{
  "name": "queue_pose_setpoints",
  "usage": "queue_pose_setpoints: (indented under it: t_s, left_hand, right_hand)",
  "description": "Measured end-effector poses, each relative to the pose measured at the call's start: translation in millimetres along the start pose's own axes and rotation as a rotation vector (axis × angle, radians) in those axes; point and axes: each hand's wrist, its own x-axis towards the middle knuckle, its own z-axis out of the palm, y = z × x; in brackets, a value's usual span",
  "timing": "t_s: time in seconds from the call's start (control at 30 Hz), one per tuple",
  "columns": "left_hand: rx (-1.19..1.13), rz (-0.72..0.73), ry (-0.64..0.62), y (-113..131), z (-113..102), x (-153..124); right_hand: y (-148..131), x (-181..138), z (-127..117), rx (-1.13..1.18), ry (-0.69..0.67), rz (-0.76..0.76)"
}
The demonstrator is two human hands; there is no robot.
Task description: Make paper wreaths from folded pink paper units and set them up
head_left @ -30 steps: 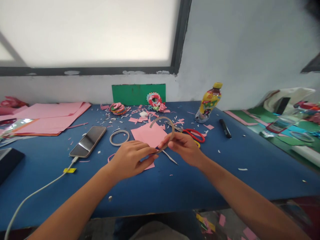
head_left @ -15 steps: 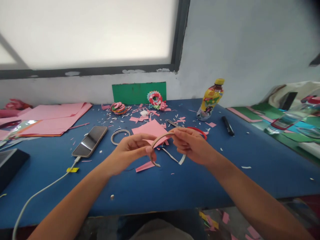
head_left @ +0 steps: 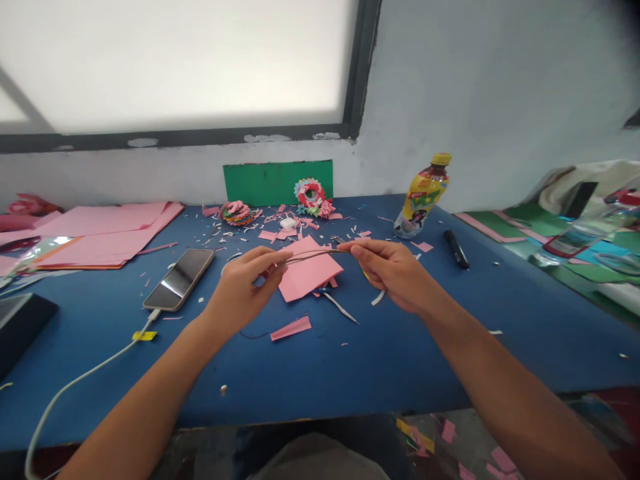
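A thin, greyish-brown strip (head_left: 317, 253) is stretched almost straight between both hands, above the blue table. My left hand (head_left: 253, 275) pinches its left end. My right hand (head_left: 383, 265) grips the other end between thumb and forefinger, and a white paper end shows under that hand. Beneath the strip lies a pink paper sheet (head_left: 310, 270), with a small white-tipped tool (head_left: 340, 308) poking out below it. A narrow pink paper piece (head_left: 291, 329) rests nearer to me.
A phone (head_left: 180, 280) on a white cable lies at left, near stacked pink paper (head_left: 105, 223). Paper flowers (head_left: 236, 213) and scraps are strewn at the back. A yellow-labelled bottle (head_left: 423, 197) leans by the wall; a black marker (head_left: 456, 250) lies right of it.
The strip, curved in an arc with a hanging end before, is now pulled nearly straight. My left hand has moved slightly left and up onto its end; the right hand has shifted a little.
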Motion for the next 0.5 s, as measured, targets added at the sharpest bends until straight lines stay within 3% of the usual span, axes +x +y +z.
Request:
queue_pose_setpoints:
  t_s: [0.23, 0.5]
  left_hand:
    - [0.102, 0.079, -0.207, -6.5, -7.1, 2.6]
    - [0.096, 0.111, -0.432, -14.8, -6.0, 0.6]
  right_hand:
    - [-5.1, 0.7, -15.5, -0.246, -0.092, 0.044]
    - [-9.3, 2.4, -26.0, -0.540, -0.318, 0.069]
